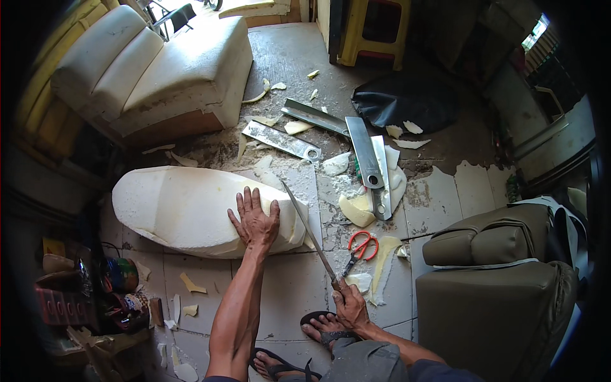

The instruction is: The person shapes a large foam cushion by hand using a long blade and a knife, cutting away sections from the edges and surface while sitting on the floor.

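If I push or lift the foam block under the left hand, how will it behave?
The foam block is probably light for its size, since its surface resembles the foam offcuts nearby. It should be fairly stiff, as it holds its long shape without sagging. It seems likelier to slide than roll, lying broadly on the tiles.

The pale block [191,207] looks like matt foam, the long blade [310,232] metal, the brown seat [493,312] smooth and leathery.
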The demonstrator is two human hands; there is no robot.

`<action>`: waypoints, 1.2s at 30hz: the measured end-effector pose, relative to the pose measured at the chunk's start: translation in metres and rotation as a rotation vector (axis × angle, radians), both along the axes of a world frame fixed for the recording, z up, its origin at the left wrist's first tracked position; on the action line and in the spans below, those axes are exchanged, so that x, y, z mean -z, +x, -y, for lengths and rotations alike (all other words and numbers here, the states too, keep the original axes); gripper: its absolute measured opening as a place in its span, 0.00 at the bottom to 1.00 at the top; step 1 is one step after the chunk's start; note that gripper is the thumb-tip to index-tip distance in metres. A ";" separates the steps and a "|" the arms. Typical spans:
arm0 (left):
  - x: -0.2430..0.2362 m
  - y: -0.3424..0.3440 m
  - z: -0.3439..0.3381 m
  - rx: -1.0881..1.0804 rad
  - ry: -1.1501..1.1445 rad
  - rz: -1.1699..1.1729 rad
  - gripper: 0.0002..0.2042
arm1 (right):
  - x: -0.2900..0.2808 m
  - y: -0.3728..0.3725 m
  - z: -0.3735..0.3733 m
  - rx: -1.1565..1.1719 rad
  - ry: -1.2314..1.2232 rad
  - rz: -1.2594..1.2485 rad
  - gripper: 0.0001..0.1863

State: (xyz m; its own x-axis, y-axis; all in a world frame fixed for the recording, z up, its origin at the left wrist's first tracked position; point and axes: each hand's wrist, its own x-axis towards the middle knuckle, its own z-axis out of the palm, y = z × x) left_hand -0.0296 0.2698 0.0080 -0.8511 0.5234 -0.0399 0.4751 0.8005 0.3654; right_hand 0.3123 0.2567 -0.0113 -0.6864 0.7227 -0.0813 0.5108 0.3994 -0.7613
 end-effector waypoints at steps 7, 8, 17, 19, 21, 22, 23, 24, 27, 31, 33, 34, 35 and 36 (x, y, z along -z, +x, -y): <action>0.006 -0.002 -0.001 -0.002 0.018 -0.001 0.38 | 0.005 0.004 0.008 -0.025 -0.037 0.006 0.28; 0.006 -0.001 -0.001 0.000 0.017 0.001 0.38 | 0.005 0.004 0.008 -0.030 -0.047 0.016 0.28; 0.004 -0.004 -0.001 0.002 0.006 0.007 0.38 | 0.014 0.011 0.023 -0.075 -0.061 -0.031 0.30; 0.004 -0.003 0.000 0.003 0.006 0.012 0.38 | 0.013 0.006 0.023 -0.098 -0.119 -0.014 0.31; 0.001 -0.005 0.001 0.008 0.008 0.012 0.38 | 0.013 0.005 0.025 -0.120 -0.148 -0.023 0.31; 0.000 -0.004 0.000 0.010 -0.009 0.017 0.37 | 0.014 0.006 0.028 -0.130 -0.149 -0.039 0.31; -0.002 -0.003 -0.002 0.012 -0.026 0.022 0.37 | 0.014 0.008 0.030 -0.140 -0.142 -0.049 0.31; -0.004 -0.002 -0.003 0.011 -0.043 0.023 0.37 | 0.015 0.009 0.032 -0.151 -0.136 -0.063 0.31; -0.006 -0.002 -0.002 0.018 -0.057 0.032 0.37 | 0.017 0.010 0.030 -0.150 -0.110 -0.073 0.32; 0.000 -0.004 0.003 0.029 -0.050 0.022 0.37 | 0.024 -0.041 0.001 -0.109 -0.085 -0.046 0.33; -0.001 -0.005 0.004 0.042 -0.035 0.028 0.37 | 0.023 -0.046 0.000 -0.097 -0.064 -0.039 0.33; -0.003 -0.007 0.004 0.045 -0.047 0.034 0.37 | 0.020 -0.041 0.003 -0.093 -0.061 -0.051 0.33; -0.003 -0.005 0.005 0.048 -0.058 0.040 0.37 | 0.016 -0.032 0.007 -0.088 -0.058 -0.063 0.33; -0.007 -0.006 0.002 0.054 -0.057 0.039 0.37 | 0.011 -0.015 0.017 -0.085 -0.091 -0.018 0.33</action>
State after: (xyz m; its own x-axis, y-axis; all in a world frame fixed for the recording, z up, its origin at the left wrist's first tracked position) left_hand -0.0360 0.2680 0.0153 -0.8190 0.5645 -0.1032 0.5045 0.7939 0.3394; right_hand 0.2972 0.2401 -0.0218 -0.7466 0.6523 -0.1308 0.4640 0.3696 -0.8051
